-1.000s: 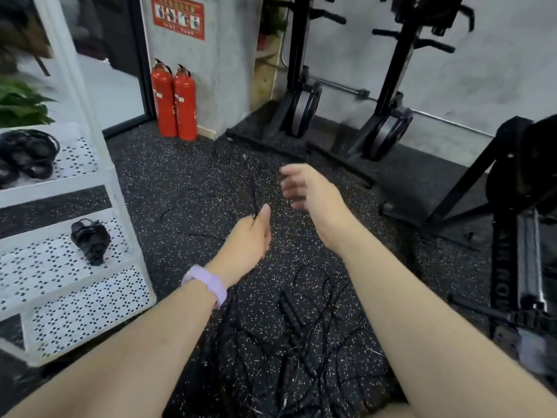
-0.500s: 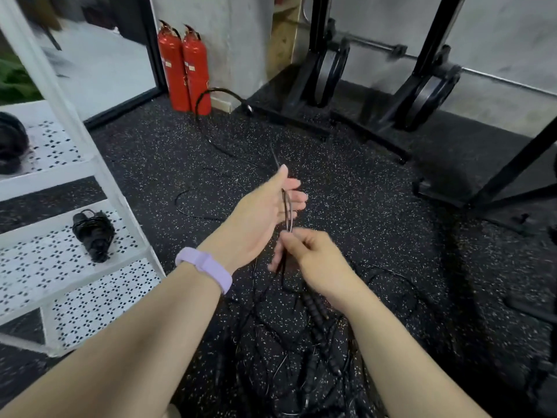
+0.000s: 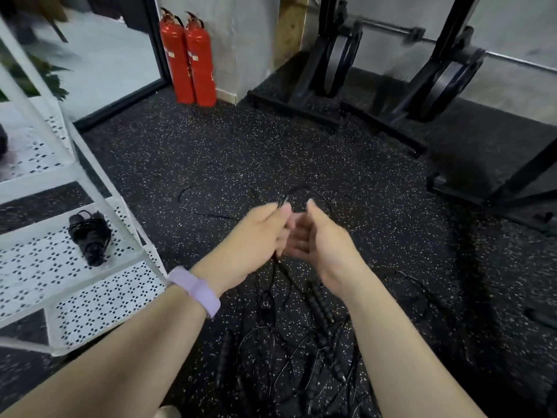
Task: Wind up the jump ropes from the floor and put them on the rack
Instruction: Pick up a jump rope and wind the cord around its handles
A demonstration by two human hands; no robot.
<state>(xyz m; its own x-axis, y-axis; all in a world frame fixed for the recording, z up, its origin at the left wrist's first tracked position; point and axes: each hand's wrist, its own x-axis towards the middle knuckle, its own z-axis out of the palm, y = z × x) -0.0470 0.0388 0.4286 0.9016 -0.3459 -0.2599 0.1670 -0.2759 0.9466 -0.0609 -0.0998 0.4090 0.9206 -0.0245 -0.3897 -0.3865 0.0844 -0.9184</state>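
1. Black cord of a jump rope [image 3: 281, 203] sits pinched in our left hand [image 3: 256, 236], anchoring the coil for winding.
2. Our right hand [image 3: 319, 239] hangs spread beside it, holding nothing.
3. More ropes [image 3: 301, 342] tangle on the floor; one wound bundle [image 3: 89, 235] lies on the rack [image 3: 90, 297].

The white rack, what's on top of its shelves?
A wound-up black jump rope lies on a middle shelf of the white rack. Something dark sits higher up, cut off by the picture's edge.
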